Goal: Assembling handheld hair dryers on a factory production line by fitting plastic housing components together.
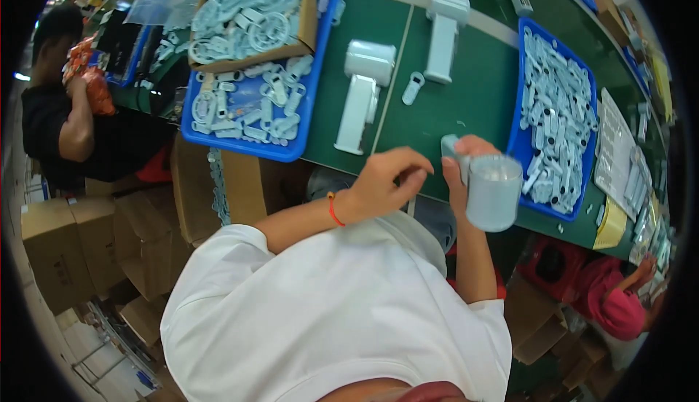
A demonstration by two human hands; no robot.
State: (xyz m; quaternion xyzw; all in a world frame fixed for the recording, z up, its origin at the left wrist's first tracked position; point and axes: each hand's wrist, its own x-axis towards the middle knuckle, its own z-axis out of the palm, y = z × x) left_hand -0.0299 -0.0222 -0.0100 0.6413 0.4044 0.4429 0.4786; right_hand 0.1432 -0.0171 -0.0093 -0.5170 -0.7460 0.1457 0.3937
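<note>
In my right hand [457, 165] is a pale grey plastic housing with a cylindrical head [495, 192]; my fingers wrap its narrow handle part, and the head points toward me. My left hand [389, 180], a red cord at its wrist, hovers just left of it with fingers curled in and thumb bent. Whatever its fingers may hold is hidden. Beyond my hands, two similar housings lie on the green table: one nearer the left [358, 100] and another farther back [444, 36]. A small elongated pale part [413, 88] with a dark spot lies between them.
At left, a blue tray [295, 153] of small pale parts bears a cardboard box [312, 12] of clear and pale pieces. Another blue tray [521, 30] stands right, full of elongated parts. Co-workers sit at left [54, 103] and right [611, 296]. Cardboard boxes [54, 256] stand at lower left.
</note>
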